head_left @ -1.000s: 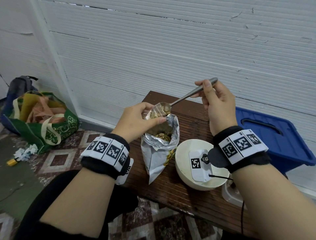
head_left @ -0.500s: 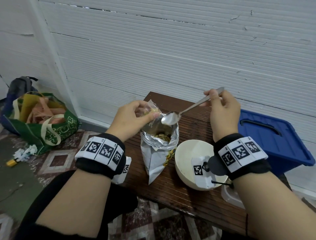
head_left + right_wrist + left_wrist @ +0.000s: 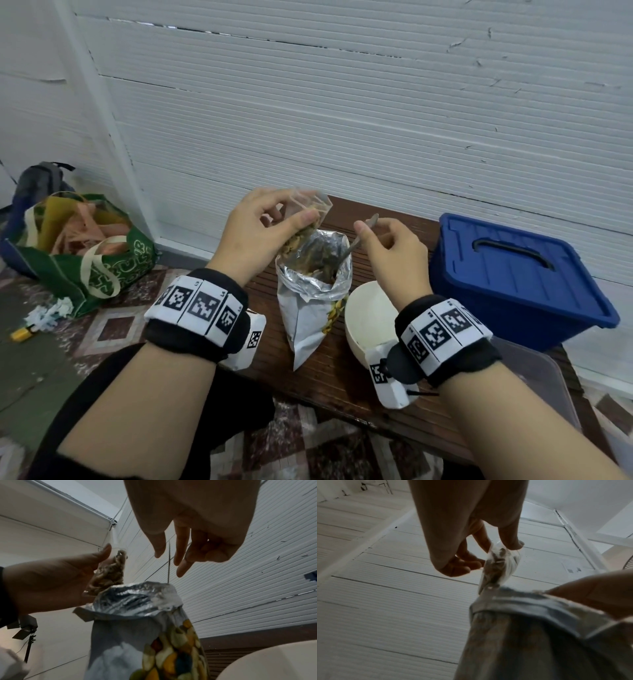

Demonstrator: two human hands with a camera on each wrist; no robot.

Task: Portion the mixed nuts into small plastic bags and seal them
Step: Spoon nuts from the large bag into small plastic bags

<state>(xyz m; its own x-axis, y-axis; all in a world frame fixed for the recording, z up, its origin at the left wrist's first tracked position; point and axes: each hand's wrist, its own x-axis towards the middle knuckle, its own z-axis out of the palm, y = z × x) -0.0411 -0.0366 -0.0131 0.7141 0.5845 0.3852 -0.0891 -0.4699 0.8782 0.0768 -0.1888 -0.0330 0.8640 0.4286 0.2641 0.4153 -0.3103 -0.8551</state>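
- A person sits at a dark wooden bench (image 3: 342, 387) set against a white ribbed wall, portioning mixed nuts.
- The left hand (image 3: 255, 236) pinches a small clear plastic bag (image 3: 310, 219) near its top, thumb against fingers. The bag hangs over the far-left rim of the foil pouch and already holds a clump of nuts.
- The foil nut pouch (image 3: 311, 301) stands upright mid-bench with its silver mouth folded open.
- The right hand (image 3: 390, 243) is closed around a metal spoon (image 3: 363, 233) handle, thumb and forefinger pinching it. The bowl of the spoon dips down into the pouch and is hidden there.
- Just right of the pouch sits an empty white bowl (image 3: 363, 322). A blue lidded bin (image 3: 513, 277) stands farther right, and a green tote bag (image 3: 92, 260) lies on the floor at far left.
- The step in hand looks like scooping another spoonful.
- To do it well, keep the small bag's mouth spread wide and close above the pouch, so stray nuts fall back in.
- Lift the spoon level, tip it slowly inside the bag's opening, and leave the top strip free of nuts for sealing.
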